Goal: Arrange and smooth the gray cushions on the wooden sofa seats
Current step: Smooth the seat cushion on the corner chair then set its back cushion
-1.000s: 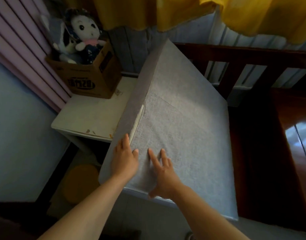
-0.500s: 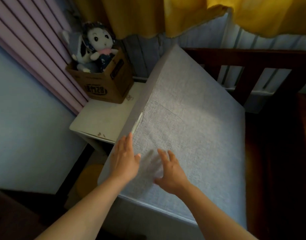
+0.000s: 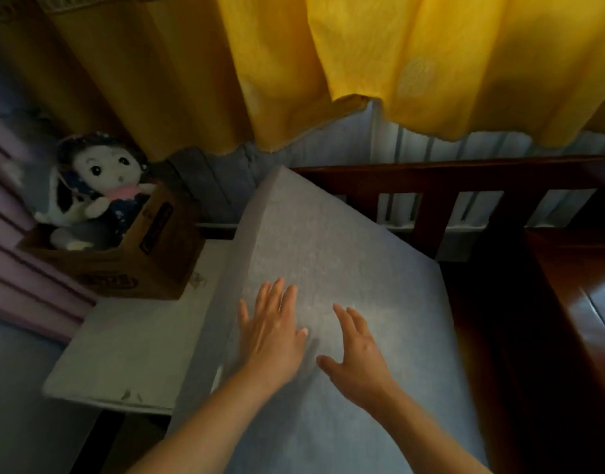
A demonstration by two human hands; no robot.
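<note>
Cushion first: in the head view the gray cushion fills the lower middle of the frame, its far corner rising toward the centre beneath the yellow curtain and its right edge running along the dark wooden sofa frame. A second ago both hands sat close to its near left edge; now they lie further up the fabric, toward the middle of the top face. The left hand rests flat with fingers spread, and the right hand lies just beside it, fingers straight and fanned, thumb out. Neither hand pinches or curls round anything; both look pressed palm-down on the cloth. The pale strip seen earlier along the cushion's left edge is no longer visible.

That forward slide reads as a smoothing stroke under way, with the cushion apparently settling onto the seat. At the upper left, a doll sits in a cardboard box on a white side table, just beside the cushion's left flank.
</note>
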